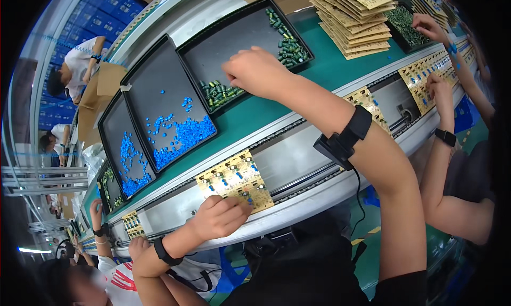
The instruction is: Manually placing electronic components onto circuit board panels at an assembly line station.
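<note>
My left hand (221, 218), a black band on its wrist, is over the near edge of a tan circuit board (226, 178) on the conveyor. Its fingers are curled in, and whatever they hold is hidden. Green, blue and pale components stand on that board. My right hand (255, 71), with a black strap and box on the forearm, hovers above a black tray (213, 50). Its fingers are bent together, and what is in them cannot be seen. Below it lies a heap of green cylindrical capacitors (219, 94); more capacitors (287, 42) line the tray's right side.
Black trays of small blue components (186, 133) stand left on the green bench. Stacked circuit boards (354, 21) rise at the back right. Other boards (367, 106) ride the conveyor rail (298, 186). Co-workers' hands (439, 93) work to the right, another person (96, 284) at lower left.
</note>
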{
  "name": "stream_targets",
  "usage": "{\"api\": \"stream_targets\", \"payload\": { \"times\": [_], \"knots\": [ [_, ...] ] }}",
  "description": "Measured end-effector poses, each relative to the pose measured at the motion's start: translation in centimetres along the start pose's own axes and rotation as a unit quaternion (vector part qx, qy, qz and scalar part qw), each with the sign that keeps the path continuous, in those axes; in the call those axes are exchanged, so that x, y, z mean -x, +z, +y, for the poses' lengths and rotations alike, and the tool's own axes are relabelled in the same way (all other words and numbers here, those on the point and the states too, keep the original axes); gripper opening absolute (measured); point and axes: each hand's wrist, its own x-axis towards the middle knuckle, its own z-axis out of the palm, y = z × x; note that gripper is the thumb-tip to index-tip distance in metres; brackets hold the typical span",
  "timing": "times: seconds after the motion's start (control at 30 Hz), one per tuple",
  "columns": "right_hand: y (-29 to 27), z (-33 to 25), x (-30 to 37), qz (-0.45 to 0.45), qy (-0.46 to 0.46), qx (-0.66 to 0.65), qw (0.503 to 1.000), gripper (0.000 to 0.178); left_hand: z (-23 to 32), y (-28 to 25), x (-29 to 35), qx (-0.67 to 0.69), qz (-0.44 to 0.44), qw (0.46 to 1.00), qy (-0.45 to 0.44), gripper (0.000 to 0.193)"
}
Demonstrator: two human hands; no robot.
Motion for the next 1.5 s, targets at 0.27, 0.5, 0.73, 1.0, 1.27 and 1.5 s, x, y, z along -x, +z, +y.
{"api": "stream_targets", "payload": {
  "times": [0.27, 0.5, 0.73, 1.0, 1.27, 1.5],
  "knots": [
    [-0.5, -1.2, 0.1, -0.011, -0.003, 0.017, 1.0, 0.01, -0.4, 0.2, 0.0, 0.048, -0.023, 0.998, -0.022, 0.02],
    [-0.2, -2.1, 1.7, 0.107, -0.022, -0.054, 0.993, 0.01, -0.8, 0.6, -0.9, 0.158, -0.049, 0.977, -0.133, 0.024],
    [-5.3, -4.4, 8.7, 0.13, 0.117, -0.393, 0.903, 0.008, -1.6, -3.2, -3.1, 0.217, -0.116, 0.953, -0.176, 0.03],
    [-6.6, -0.9, 17.7, 0.094, 0.361, -0.576, 0.727, 0.013, -12.7, -0.8, -8.6, -0.084, -0.014, 0.969, -0.234, 0.022],
    [-7.7, 0.3, 20.1, 0.106, 0.394, -0.512, 0.756, 0.02, -15.7, 2.1, -9.8, 0.002, -0.084, 0.955, -0.283, 0.019],
    [-7.3, 1.9, 20.5, 0.11, 0.365, -0.415, 0.826, 0.015, -15.8, 2.6, -10.7, 0.036, -0.083, 0.941, -0.327, 0.02]
  ]
}}
